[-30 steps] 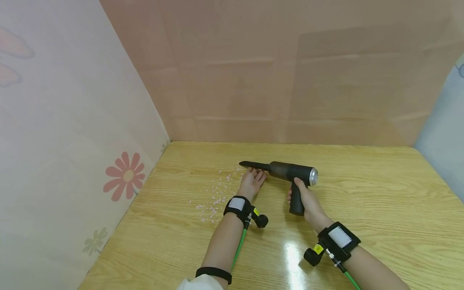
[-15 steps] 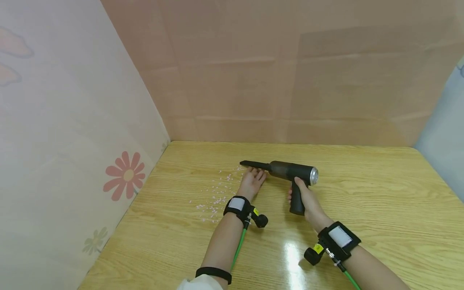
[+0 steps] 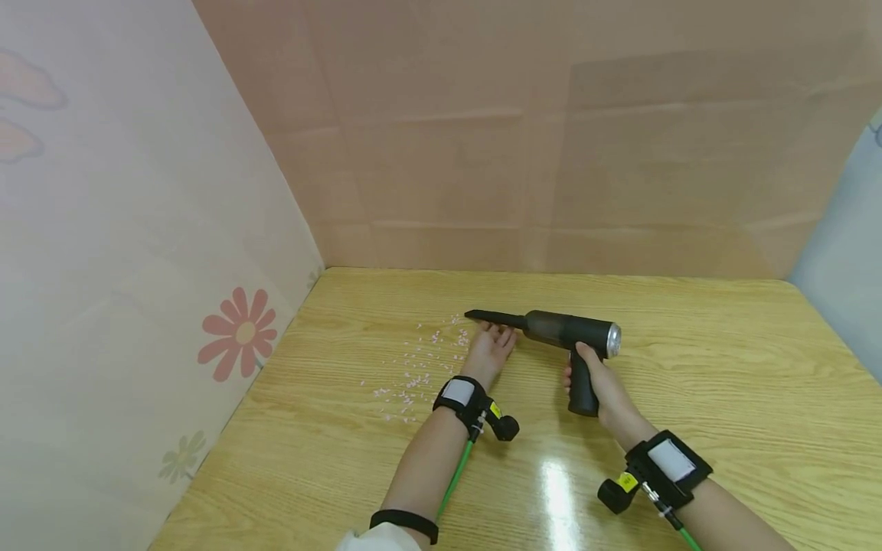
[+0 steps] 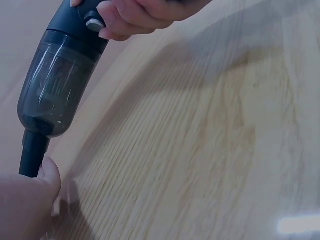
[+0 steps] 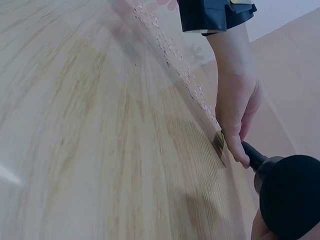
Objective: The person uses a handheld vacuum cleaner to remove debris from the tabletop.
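While the right hand (image 3: 598,376) grips the handle of the black handheld vacuum (image 3: 561,330), its narrow nozzle (image 3: 494,316) points left above the wooden table (image 3: 723,367). The left hand (image 3: 491,348) rests flat, fingers straight, just under the nozzle, beside scattered pink scraps (image 3: 413,367).

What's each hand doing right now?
Left hand: open, flat on the table.
Right hand: grips the handheld vacuum by its handle.

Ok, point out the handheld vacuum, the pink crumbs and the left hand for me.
handheld vacuum (image 3: 565,330), head view, on its dark barrel.
pink crumbs (image 3: 413,379), head view, mid-scatter on the table.
left hand (image 3: 492,348), head view, on its back.
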`<act>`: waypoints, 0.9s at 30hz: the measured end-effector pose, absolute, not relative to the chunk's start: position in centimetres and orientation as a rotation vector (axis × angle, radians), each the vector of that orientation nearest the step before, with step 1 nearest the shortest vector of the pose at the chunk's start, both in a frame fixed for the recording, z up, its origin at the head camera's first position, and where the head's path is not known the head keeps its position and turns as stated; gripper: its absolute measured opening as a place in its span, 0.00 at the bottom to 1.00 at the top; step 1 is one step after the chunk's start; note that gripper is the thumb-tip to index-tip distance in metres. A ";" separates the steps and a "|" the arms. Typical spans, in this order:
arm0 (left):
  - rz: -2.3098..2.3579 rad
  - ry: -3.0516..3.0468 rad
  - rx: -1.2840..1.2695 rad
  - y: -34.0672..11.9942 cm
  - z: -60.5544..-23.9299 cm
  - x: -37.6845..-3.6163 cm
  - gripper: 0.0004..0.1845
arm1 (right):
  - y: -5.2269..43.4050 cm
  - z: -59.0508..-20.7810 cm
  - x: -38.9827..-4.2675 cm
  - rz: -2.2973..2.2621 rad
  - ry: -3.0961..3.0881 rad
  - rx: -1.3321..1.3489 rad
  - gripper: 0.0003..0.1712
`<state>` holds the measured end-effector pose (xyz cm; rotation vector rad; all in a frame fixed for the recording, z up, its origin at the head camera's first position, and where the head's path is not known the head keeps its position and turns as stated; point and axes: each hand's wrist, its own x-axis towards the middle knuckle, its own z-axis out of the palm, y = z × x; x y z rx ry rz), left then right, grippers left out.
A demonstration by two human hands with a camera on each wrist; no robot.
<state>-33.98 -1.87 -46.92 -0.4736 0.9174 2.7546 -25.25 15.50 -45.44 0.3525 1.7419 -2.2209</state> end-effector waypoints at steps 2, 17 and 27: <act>2.759 0.901 -0.489 -1.7 -46.9 -33.8 0.34 | 15.8 -45.5 -25.2 -2.202 1.748 0.341 0.23; 2.802 0.936 -0.583 -1.0 -46.6 -32.9 0.32 | 16.3 -45.6 -24.9 -2.133 1.784 0.344 0.27; 2.816 0.947 -0.637 -1.1 -46.7 -33.0 0.31 | 16.1 -45.8 -25.1 -2.119 1.784 0.327 0.28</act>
